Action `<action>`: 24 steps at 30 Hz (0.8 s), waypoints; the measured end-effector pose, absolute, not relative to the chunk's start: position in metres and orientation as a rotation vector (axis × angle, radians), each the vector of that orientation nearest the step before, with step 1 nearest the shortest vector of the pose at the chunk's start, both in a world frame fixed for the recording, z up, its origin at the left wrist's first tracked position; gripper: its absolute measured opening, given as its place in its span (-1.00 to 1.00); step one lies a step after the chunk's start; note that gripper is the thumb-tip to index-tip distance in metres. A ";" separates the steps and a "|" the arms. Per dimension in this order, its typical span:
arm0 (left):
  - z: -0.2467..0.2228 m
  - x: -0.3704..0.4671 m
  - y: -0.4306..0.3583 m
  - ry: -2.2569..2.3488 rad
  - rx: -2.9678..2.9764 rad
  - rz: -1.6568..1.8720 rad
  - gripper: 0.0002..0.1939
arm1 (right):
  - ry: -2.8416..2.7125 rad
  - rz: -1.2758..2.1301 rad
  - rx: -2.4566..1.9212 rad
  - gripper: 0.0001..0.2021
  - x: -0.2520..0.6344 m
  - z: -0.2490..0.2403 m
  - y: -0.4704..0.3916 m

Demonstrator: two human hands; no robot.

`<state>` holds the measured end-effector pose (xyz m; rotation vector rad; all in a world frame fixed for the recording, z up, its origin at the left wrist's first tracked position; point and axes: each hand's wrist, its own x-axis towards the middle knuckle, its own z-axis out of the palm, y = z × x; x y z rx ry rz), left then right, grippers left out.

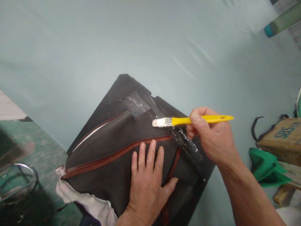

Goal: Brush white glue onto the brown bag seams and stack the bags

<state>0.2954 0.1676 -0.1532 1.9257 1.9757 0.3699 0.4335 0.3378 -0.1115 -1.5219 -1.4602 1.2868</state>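
My right hand [213,136] grips the yellow handle of a paintbrush [162,122]. Its bristles are coated in a white, paste-like substance and sit just over the dark leather piece [113,131], which has reddish-brown trim strips. My left hand [150,179] lies flat on that leather with fingers spread. Beneath the leather is a black board [98,116]. White smears [135,105] mark the board near the leather's far edge, and more white streaks run under my right hand. A pale cloth lining [87,201] hangs from the leather's near left edge.
A pale grey-green table surface [82,40] spreads around the board. At the right stand a cardboard box [279,135] and a green cloth [265,166]. A bottle-like item with a blue end [269,30] lies upper right. A metal-ringed stool [18,182] is on the floor at left.
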 end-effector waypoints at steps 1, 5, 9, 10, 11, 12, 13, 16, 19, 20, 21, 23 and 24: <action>-0.153 0.295 0.167 1.974 1.926 0.372 -0.02 | -1.473 1.261 -1.535 -0.53 0.434 -0.111 0.337; -0.153 0.296 0.168 1.974 1.933 0.376 -0.01 | -1.583 1.201 -1.536 -0.57 0.437 -0.110 0.341; -0.153 0.296 0.169 1.972 1.954 0.388 -0.03 | -1.680 1.156 -1.459 -0.58 0.431 -0.116 0.355; -0.153 0.296 0.169 1.972 1.958 0.392 -0.04 | -1.684 1.129 -1.446 -0.58 0.427 -0.119 0.359; -0.153 0.296 0.169 1.973 1.958 0.392 -0.04 | -1.680 1.096 -1.434 -0.59 0.423 -0.122 0.363; -0.153 0.296 0.169 1.973 1.956 0.391 -0.04 | -1.670 1.059 -1.422 -0.59 0.419 -0.124 0.367; -0.153 0.297 0.169 1.974 1.951 0.387 -0.04 | -1.658 1.027 -1.410 -0.60 0.415 -0.126 0.369; -0.153 0.297 0.169 1.975 1.940 0.383 -0.04 | -1.655 0.979 -1.380 -0.63 0.409 -0.126 0.371; -0.153 0.296 0.169 1.967 1.945 0.395 -0.03 | -1.660 0.944 -1.380 -0.69 0.412 -0.119 0.363; -0.153 0.296 0.169 1.964 1.950 0.399 -0.02 | -1.652 0.929 -1.384 -0.71 0.414 -0.116 0.361; -0.152 0.296 0.169 1.964 1.953 0.400 -0.02 | -1.652 0.924 -1.390 -0.72 0.416 -0.114 0.358; -0.152 0.296 0.169 1.970 1.947 0.400 -0.03 | -1.689 0.944 -1.409 -0.75 0.417 -0.111 0.357; -0.151 0.296 0.170 1.972 1.939 0.400 -0.03 | -1.712 0.954 -1.419 -0.77 0.416 -0.110 0.359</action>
